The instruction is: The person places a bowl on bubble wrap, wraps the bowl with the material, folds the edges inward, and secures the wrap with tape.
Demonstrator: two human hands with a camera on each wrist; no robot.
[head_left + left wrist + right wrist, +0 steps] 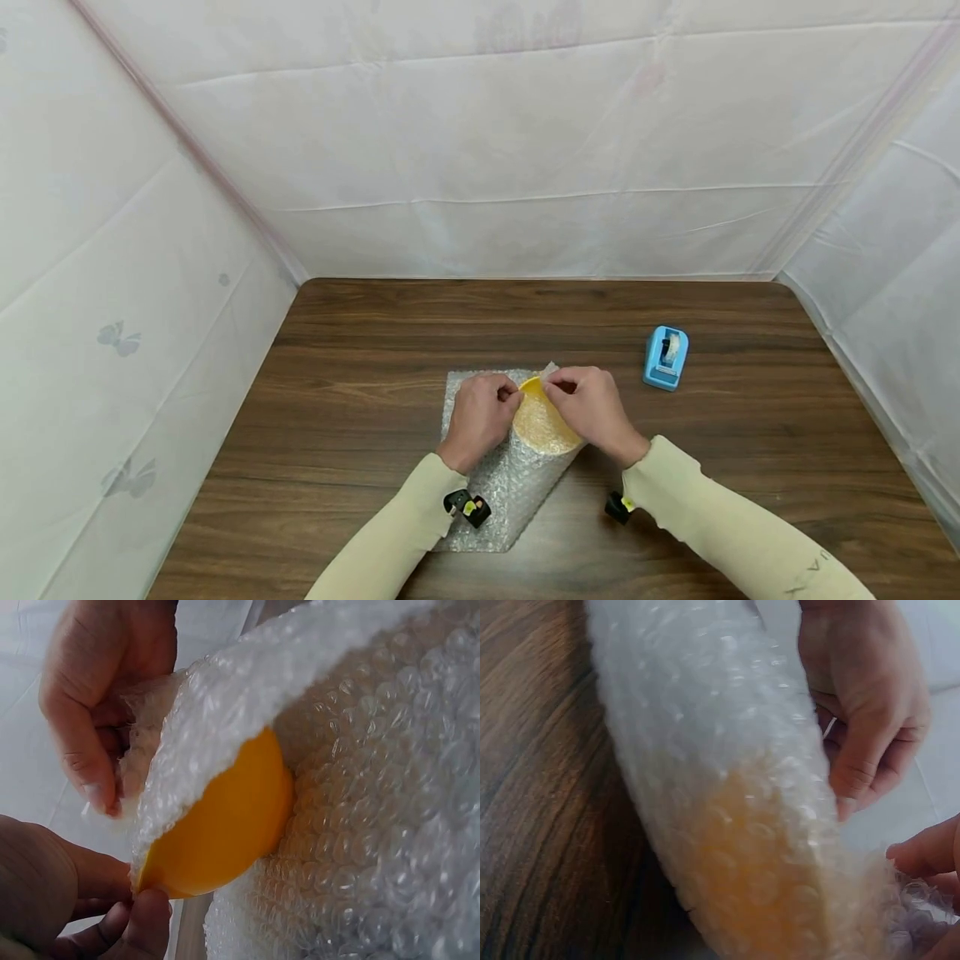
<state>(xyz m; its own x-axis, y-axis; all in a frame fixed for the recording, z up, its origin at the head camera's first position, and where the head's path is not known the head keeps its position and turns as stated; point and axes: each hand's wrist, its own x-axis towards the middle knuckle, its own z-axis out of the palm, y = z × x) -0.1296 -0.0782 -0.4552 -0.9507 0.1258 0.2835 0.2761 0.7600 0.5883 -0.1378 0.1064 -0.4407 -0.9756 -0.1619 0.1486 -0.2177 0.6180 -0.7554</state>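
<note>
A smooth yellow round dish (225, 825), perhaps a bowl, lies partly wrapped in clear bubble wrap (536, 492). Its bright rim shows at the open end of the roll in the head view, and the rest is covered. My left hand (477, 419) pinches the wrap's edge together with the dish's rim, thumb against fingers. Just to the right, my right hand (596, 410) pinches a loose flap of bubble wrap beyond the rim. Through the wrap, the dish looks blurred yellow in the right wrist view.
A light blue tape dispenser (666, 358) with a roll of tape stands on the brown wooden table (360, 333), right of the hands. Flat bubble wrap extends under my left forearm. White sheeting (480, 150) hangs behind the table and along both sides.
</note>
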